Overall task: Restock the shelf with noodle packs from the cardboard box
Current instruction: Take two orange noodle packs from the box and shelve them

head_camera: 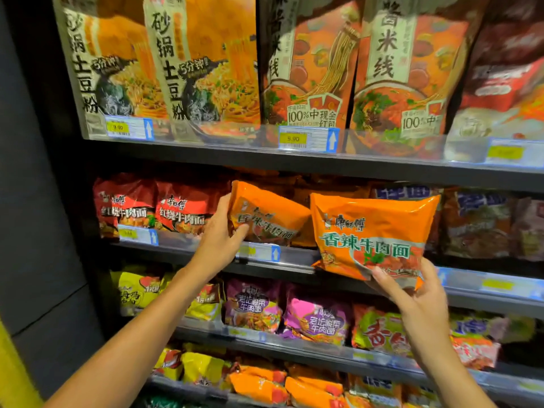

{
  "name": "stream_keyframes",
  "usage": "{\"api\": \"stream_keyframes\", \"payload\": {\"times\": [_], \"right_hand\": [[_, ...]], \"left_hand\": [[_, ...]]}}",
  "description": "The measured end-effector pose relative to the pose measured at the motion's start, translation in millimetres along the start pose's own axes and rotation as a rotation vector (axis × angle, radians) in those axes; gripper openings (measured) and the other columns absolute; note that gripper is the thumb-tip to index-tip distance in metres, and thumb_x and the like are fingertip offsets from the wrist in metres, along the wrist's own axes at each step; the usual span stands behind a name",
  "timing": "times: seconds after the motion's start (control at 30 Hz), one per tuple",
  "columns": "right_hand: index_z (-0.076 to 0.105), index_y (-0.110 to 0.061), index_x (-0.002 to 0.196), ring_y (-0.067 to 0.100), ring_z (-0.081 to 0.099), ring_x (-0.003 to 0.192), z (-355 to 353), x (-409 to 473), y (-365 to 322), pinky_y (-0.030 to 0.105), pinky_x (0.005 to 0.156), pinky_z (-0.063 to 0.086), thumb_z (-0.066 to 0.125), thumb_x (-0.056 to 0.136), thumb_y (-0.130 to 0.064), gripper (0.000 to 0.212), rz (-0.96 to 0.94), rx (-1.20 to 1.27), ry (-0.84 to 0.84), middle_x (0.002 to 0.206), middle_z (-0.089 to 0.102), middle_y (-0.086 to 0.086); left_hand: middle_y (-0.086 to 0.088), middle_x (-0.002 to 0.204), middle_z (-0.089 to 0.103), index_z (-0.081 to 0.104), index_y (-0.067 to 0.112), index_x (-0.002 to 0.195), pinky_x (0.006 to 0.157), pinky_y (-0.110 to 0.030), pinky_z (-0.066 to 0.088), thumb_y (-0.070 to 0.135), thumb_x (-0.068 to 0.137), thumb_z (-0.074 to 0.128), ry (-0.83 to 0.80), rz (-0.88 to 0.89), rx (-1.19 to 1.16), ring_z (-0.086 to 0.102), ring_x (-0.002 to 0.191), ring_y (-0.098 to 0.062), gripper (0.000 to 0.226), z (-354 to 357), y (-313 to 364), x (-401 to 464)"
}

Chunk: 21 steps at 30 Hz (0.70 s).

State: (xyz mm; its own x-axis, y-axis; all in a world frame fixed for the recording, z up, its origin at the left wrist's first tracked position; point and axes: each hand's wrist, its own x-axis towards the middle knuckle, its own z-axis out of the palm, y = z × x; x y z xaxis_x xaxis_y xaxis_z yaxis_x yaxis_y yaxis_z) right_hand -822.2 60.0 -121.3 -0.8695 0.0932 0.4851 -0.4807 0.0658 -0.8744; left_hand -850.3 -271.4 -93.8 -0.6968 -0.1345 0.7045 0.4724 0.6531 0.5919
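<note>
The left hand point(219, 240) grips an orange noodle pack point(269, 214) at the second shelf point(294, 262), beside red noodle packs point(153, 206). The right hand point(418, 293) pinches another orange pack point(372, 234) by its lower edge, held before blue packs point(482, 222); purple packs point(285, 312) sit below.

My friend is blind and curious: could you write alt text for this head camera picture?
A person's left hand and right hand each hold an orange noodle pack, the left pack at the second shelf, the right pack in front of it. Red packs stand left; purple packs sit below.
</note>
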Motion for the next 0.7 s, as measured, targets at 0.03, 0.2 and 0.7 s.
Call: {"api": "stream_keyframes", "payload": {"times": [0.03, 0.2, 0.7], "right_hand": [[0.061, -0.032, 0.116, 0.0, 0.067, 0.097, 2, 0, 0, 0.031, 0.086, 0.049, 0.076, 0.078, -0.034, 0.041, 0.001, 0.0, 0.007, 0.106, 0.07, -0.021], [0.059, -0.026, 0.118, 0.004, 0.069, 0.097, 11, 4, -2, 0.032, 0.086, 0.051, 0.077, 0.077, -0.03, 0.045, -0.002, 0.024, 0.025, 0.105, 0.072, -0.013], [0.058, -0.017, 0.115, 0.008, 0.07, 0.095, 37, 41, -4, 0.039, 0.09, 0.056, 0.079, 0.083, -0.024, 0.039, 0.001, -0.007, 0.0, 0.107, 0.072, -0.002]], "left_hand": [[0.013, 0.118, 0.057, 0.035, 0.023, 0.141, 0.093, -0.016, 0.045, 0.011, 0.094, 0.064, 0.006, -0.014, 0.018, 0.055, 0.11, 0.003, 0.057, -1, -1, 2], [-0.001, 0.137, 0.047, 0.022, 0.008, 0.146, 0.098, -0.035, 0.041, 0.021, 0.097, 0.061, -0.031, -0.127, 0.167, 0.049, 0.125, -0.02, 0.064, 3, 0, 12], [-0.005, 0.157, 0.03, 0.057, 0.021, 0.137, 0.115, -0.054, 0.027, 0.03, 0.095, 0.061, -0.007, 0.296, 0.601, 0.019, 0.148, -0.031, 0.042, 24, 2, -34]]}}
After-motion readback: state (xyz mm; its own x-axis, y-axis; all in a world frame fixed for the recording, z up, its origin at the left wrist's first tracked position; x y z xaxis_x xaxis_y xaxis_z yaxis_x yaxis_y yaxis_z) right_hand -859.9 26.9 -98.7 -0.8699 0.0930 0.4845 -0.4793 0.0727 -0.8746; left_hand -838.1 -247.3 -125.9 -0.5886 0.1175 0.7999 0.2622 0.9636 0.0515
